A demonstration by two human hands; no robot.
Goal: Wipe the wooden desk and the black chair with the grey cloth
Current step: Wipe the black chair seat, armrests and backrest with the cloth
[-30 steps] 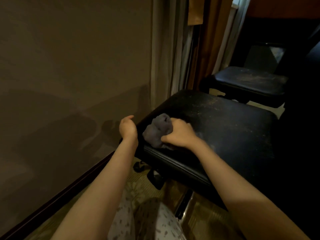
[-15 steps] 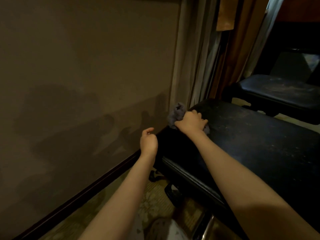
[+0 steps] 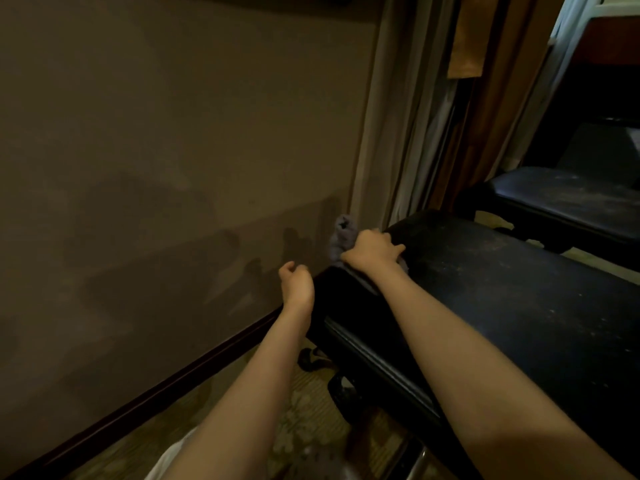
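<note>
The black chair seat [image 3: 502, 299] fills the right half of the head view, its dark padded top speckled with dust. My right hand [image 3: 372, 251] grips the bunched grey cloth [image 3: 343, 233] at the seat's far left corner, with part of the cloth sticking up past my fingers against the wall. My left hand [image 3: 296, 285] hovers just left of the seat's edge, fingers loosely curled, holding nothing. The wooden desk is out of view.
A brown wall [image 3: 156, 168] with a dark skirting board [image 3: 156, 386] runs close along the left. Curtains [image 3: 415, 116] hang behind the seat. A second dark padded seat [image 3: 568, 199] stands at the back right. Chair castors [image 3: 311, 358] sit on patterned carpet below.
My right hand has slid the cloth along the seat's left side from the near corner to the far corner. My left hand has stayed beside the seat's edge, holding nothing.
</note>
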